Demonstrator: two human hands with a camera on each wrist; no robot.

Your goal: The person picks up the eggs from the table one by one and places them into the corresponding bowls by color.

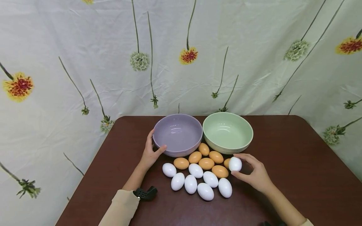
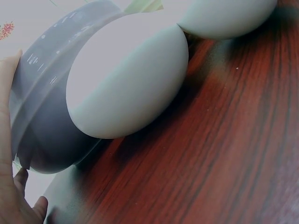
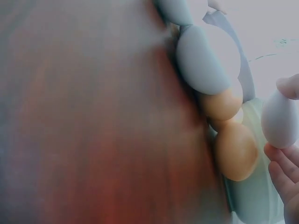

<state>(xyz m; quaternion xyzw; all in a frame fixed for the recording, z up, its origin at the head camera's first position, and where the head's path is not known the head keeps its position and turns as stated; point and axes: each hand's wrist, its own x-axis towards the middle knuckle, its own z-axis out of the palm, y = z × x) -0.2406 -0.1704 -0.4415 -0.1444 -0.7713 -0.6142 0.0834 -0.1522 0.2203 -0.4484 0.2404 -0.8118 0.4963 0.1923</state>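
Observation:
My left hand (image 1: 150, 156) holds the left side of a purple bowl (image 1: 178, 133), thumb at the near rim and fingers along the outer wall. The left wrist view shows those fingers against the bowl's wall (image 2: 51, 135). My right hand (image 1: 255, 174) pinches a white egg (image 1: 235, 164) between thumb and fingertips, in front of a green bowl (image 1: 227, 131). In the right wrist view the held egg (image 3: 279, 121) appears raised beside the other eggs. Behind it an orange-brown egg (image 1: 227, 163) is partly hidden.
Several orange-brown eggs (image 1: 206, 164) lie close together before the bowls. Several white eggs (image 1: 190, 184) lie nearer the front of the dark wooden table (image 1: 291, 150). A flower-printed cloth (image 1: 169, 84) hangs behind the table.

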